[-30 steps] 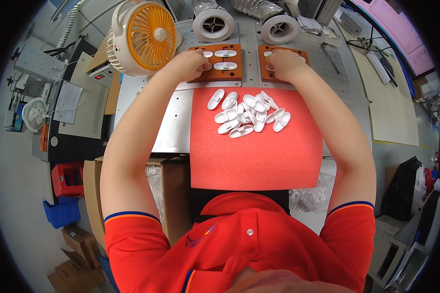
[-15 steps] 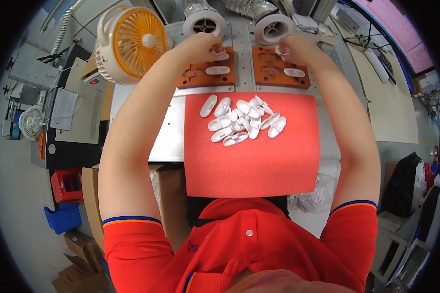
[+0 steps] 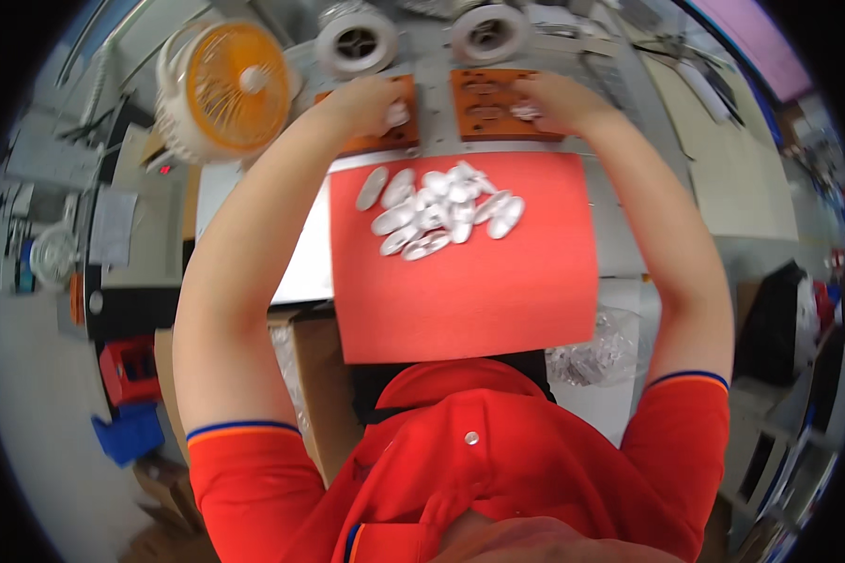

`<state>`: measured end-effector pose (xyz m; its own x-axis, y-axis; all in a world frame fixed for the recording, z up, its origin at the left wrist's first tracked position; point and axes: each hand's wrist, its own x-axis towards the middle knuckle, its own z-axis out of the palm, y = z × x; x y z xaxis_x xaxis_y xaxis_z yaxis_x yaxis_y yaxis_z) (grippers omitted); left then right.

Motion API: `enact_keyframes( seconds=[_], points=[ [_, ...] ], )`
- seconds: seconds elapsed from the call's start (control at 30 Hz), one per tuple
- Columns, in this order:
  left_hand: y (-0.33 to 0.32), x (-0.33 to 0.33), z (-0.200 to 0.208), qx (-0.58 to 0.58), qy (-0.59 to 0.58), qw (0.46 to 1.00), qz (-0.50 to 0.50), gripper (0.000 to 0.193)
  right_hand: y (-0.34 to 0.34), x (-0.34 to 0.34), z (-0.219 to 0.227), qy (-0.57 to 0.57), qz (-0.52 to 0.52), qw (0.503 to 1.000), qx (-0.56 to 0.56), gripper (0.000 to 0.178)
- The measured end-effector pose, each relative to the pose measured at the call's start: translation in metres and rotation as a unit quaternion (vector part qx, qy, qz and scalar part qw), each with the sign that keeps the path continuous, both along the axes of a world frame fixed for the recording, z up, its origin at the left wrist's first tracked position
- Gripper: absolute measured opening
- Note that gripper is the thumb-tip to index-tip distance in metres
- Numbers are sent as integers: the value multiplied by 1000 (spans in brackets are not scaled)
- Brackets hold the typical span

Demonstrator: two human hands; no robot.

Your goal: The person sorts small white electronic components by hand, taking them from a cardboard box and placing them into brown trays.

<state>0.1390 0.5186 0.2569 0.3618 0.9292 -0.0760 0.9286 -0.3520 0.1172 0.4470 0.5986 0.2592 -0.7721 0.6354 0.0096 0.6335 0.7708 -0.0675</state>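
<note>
My left hand (image 3: 364, 103) is closed over the left orange fixture block (image 3: 408, 92), its fingertips pinching a small white oval plastic part (image 3: 397, 114). At the right orange fixture block (image 3: 505, 95), my right hand (image 3: 556, 101) closes its fingers on another white oval plastic part (image 3: 525, 112). Shaped recesses show bare on the right block's left side. The left block is mostly covered by my hand and wrist. Nearer to me, a pile of white oval parts (image 3: 432, 216) lies loose on a red mat (image 3: 469, 300). Motion blurs the picture somewhat.
An orange and white fan (image 3: 239, 89) stands left of the left block. Two round white duct mouths, one on the left (image 3: 357, 42) and one on the right (image 3: 489, 35), sit behind the blocks. A clear plastic bag (image 3: 596, 347) is beside the mat's near right corner.
Both hands have come nearer to me over their blocks. The white parts that lay at the blocks' near side are now at my fingers. The whole view has shifted slightly.
</note>
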Motion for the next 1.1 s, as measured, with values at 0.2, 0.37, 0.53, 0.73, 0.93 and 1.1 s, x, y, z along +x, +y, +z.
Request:
enact_keyframes(
  seconds=[0.2, 0.37, 0.53, 0.73, 0.93, 1.1],
  points=[
    [-34, -11, -1, 91, -97, 991, -15, 34, -8, -1, -23, 260, 17, 963, -68, 27],
    [-44, 61, 12, -92, -556, 802, 198, 55, -41, -10, -50, 715, -143, 563, -388, 26],
    [-50, 166, 0, -24, -655, 722, 220, 44, -72, -42, -54, 836, -119, 167, -509, 24],
    [-73, 222, -35, 149, -539, 812, 166, 56, -96, -36, -52, 834, -120, 170, -511, 29],
    [-97, 240, -24, 130, -545, 819, 123, 79, -74, -29, -106, 855, -63, 79, -509, 21],
    [-114, 237, 2, -23, -698, 691, 187, 66, -119, -40, -73, 906, -152, 249, -305, 24]
  ],
)
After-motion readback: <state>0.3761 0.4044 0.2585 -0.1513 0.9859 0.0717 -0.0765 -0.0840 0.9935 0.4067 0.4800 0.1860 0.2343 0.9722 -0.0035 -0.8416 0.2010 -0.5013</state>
